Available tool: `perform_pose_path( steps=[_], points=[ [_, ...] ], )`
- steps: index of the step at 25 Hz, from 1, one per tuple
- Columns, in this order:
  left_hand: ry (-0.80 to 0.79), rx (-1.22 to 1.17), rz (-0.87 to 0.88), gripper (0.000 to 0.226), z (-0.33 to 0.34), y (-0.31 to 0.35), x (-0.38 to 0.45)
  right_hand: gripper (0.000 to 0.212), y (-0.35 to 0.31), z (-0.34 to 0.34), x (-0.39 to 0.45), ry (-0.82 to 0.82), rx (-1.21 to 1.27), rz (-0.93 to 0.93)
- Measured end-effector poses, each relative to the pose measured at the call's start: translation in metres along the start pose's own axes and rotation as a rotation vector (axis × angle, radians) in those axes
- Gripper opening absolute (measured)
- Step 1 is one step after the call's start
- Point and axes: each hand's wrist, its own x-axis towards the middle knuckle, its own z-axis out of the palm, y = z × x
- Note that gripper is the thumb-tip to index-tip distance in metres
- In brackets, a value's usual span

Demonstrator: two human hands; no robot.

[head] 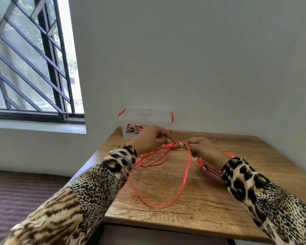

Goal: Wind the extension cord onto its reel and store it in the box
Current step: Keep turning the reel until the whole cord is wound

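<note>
- A large loop of the red cord is laid on the wooden table, near its front edge.
- A red reel is seen partly hidden under the right wrist.
- The cord is pinched by the right hand and gripped by the left hand, both with curled fingers.
- A clear box with red clips is placed at the wall, behind the hands.

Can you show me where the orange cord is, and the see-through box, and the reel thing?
orange cord (184,177): head view, on the big loose loop lying on the table.
clear plastic box (145,116): head view, on its lid.
reel (211,172): head view, on its rim beside the right wrist.
</note>
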Motion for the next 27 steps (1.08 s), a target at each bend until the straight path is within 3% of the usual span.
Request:
perform_pose_path(
  steps=[4, 7, 10, 12, 15, 17, 20, 22, 24, 27],
  points=[
    [0.251, -0.129, -0.230, 0.010, -0.034, -0.024, 0.007, 0.026, 0.000, -0.008, -0.002, 0.025, 0.015, 0.003],
    [0.259, 0.021, -0.301, 0.012, -0.035, -0.028, 0.009, 0.019, -0.011, 0.000, 0.007, -0.014, -0.001, 0.032],
    [0.320, 0.516, -0.097, 0.016, -0.022, -0.003, -0.001, 0.024, -0.024, 0.007, 0.018, 0.007, 0.029, 0.117],
    [0.360, 0.526, 0.102, 0.017, -0.011, 0.017, -0.008, 0.023, -0.029, 0.008, 0.021, 0.069, -0.027, 0.140],
    [0.177, 0.384, 0.069, 0.023, 0.006, 0.033, -0.013, 0.027, -0.030, 0.007, 0.020, 0.095, -0.055, 0.111],
    [0.058, 0.558, -0.030, 0.032, 0.017, 0.034, -0.016, 0.038, -0.031, 0.007, 0.019, 0.078, -0.084, 0.099],
    [0.083, 0.714, -0.054, 0.023, 0.021, 0.029, -0.019, 0.061, -0.029, 0.009, 0.020, 0.136, -0.112, 0.119],
    [-0.005, 0.787, -0.104, 0.025, 0.015, 0.023, -0.016, 0.063, -0.027, 0.011, 0.022, 0.177, -0.137, 0.126],
    [-0.136, 0.540, -0.150, 0.043, 0.004, 0.019, -0.015, 0.066, -0.028, 0.011, 0.023, 0.206, -0.155, 0.148],
    [-0.146, -0.315, -0.167, 0.068, -0.023, 0.025, -0.026, 0.062, -0.032, 0.010, 0.027, 0.230, -0.168, 0.193]
  ],
)
